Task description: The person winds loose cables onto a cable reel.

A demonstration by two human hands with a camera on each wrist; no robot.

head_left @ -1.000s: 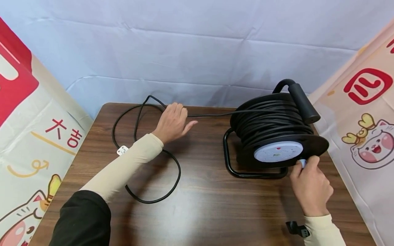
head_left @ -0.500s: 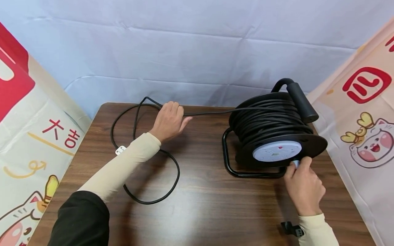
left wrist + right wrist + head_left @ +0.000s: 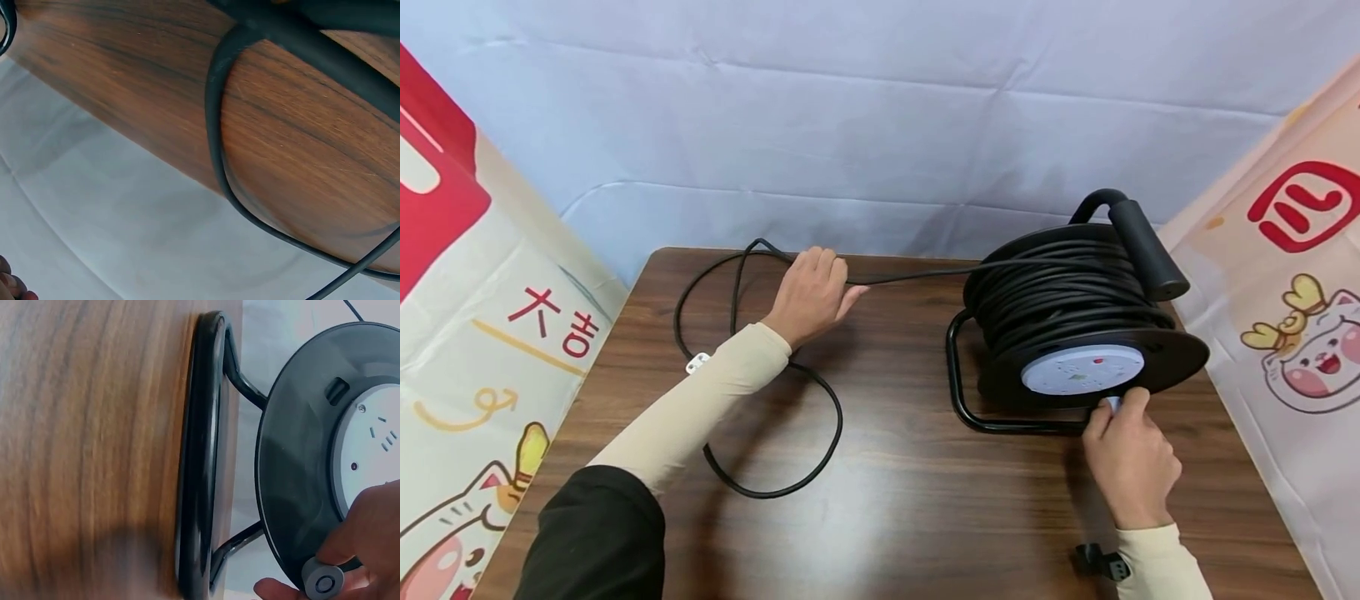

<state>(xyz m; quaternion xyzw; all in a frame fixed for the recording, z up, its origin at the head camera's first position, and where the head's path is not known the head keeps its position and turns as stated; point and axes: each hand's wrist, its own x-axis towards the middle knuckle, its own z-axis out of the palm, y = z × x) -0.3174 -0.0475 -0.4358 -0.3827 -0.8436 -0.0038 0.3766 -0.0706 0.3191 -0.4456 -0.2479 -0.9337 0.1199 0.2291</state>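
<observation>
A black cable reel point(image 3: 1060, 292) with a white socket panel point(image 3: 1082, 369) stands on its black tube frame point(image 3: 955, 367) at the right of the table. My right hand point(image 3: 1133, 462) pinches the small grey crank knob point(image 3: 323, 579) near the disc's lower rim. At the back of the table, my left hand point(image 3: 811, 296) has its fingers curled over the black cable point(image 3: 917, 276), thumb sticking out. From there the cable runs straight to the wound drum. In the left wrist view only fingertips point(image 3: 11, 284) show, at the lower left corner.
Loose cable loops point(image 3: 829, 454) lie on the wooden table point(image 3: 910, 500) around the left forearm. A white plug point(image 3: 697, 362) is partly behind that sleeve. The reel's carrying handle point(image 3: 1146, 250) rises at the back right. Pale cloth point(image 3: 865, 150) hangs behind.
My right hand and the crank knob have moved left along the disc's lower edge, and the socket panel's red switch has shifted right. My left hand has moved slightly left.
</observation>
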